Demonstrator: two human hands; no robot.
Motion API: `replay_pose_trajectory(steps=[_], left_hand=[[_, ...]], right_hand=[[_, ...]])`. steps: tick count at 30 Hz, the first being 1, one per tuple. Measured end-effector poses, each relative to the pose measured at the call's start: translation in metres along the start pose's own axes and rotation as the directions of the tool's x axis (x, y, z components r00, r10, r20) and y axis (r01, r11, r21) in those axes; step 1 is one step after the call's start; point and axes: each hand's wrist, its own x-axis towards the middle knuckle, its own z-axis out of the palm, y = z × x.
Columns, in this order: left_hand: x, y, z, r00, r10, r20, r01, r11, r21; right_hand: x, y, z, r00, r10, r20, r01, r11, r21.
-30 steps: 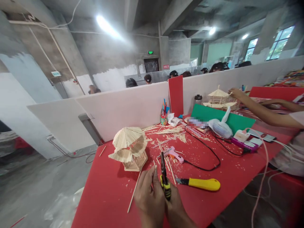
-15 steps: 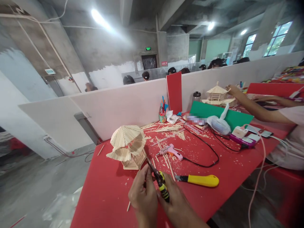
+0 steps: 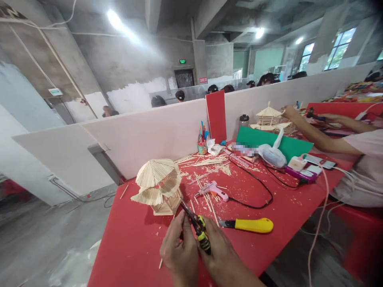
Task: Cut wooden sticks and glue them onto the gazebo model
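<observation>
My right hand (image 3: 220,247) is wrapped around pliers (image 3: 201,231) with black and yellow-green handles. Their dark jaws point up and left, toward the base of a small pavilion model (image 3: 158,181) built of thin wooden sticks. My left hand (image 3: 179,245) is closed in a pinch beside the jaws. A thin wooden stick (image 3: 160,263) shows below the left hand and seems to run up through its fingers, which hide most of it. To the right lies a yellow-handled utility knife (image 3: 253,225). A pink glue gun (image 3: 214,190) rests farther back.
Loose sticks (image 3: 206,160) and shavings litter the red tabletop (image 3: 125,239). Behind stand a pen cup (image 3: 202,148) and a white partition (image 3: 149,131). At right are a green board (image 3: 269,141), a purple power strip (image 3: 301,175) with cables, and a co-worker's arm (image 3: 323,133) by another pavilion model (image 3: 268,117).
The view has shifted slightly, so most things sit a little farther left. Both hands keep nearly the same pose with the pliers. The co-worker's other hand now shows a dark tool.
</observation>
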Motion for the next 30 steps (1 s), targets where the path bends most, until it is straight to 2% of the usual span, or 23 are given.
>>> replay_pose_trajectory(steps=[3,7,10,13,17,20,24,28,30], left_hand=[[0.001,-0.001,-0.001,0.996,0.083,-0.013,-0.082,0.996,0.019],[0.007,0.002,-0.006,0.986,0.160,0.048,-0.161,0.987,0.026],[0.008,0.005,-0.009,0.990,0.123,0.065,-0.126,0.991,0.043],[0.006,0.004,-0.009,0.997,0.038,0.061,-0.042,0.996,0.074],[0.003,0.001,-0.007,1.000,-0.016,0.004,0.016,0.999,0.041],[0.003,0.001,-0.008,0.999,-0.022,0.027,0.021,0.999,0.043],[0.006,0.003,-0.009,0.999,0.005,0.041,-0.006,0.999,0.033],[0.011,0.003,-0.009,0.991,0.051,0.128,-0.050,0.999,-0.009],[0.014,0.003,-0.008,0.990,0.046,0.134,-0.040,0.998,-0.046]], right_hand=[[0.001,-0.004,-0.003,1.000,-0.001,0.020,0.002,1.000,-0.015],[0.001,-0.009,-0.006,0.996,0.052,0.076,-0.053,0.999,0.002],[0.002,-0.013,-0.006,0.985,0.116,0.130,-0.126,0.990,0.070],[0.003,-0.013,-0.006,0.992,0.043,0.115,-0.062,0.984,0.164],[0.002,-0.008,0.000,1.000,-0.009,0.015,0.007,0.993,0.115],[0.000,-0.005,0.004,1.000,-0.001,-0.011,0.002,0.995,0.100],[-0.001,-0.001,0.008,1.000,0.020,0.021,-0.023,0.991,0.131],[-0.001,0.004,0.010,0.999,0.033,0.031,-0.038,0.988,0.148],[-0.001,0.006,0.011,0.999,0.040,0.009,-0.041,0.984,0.175]])
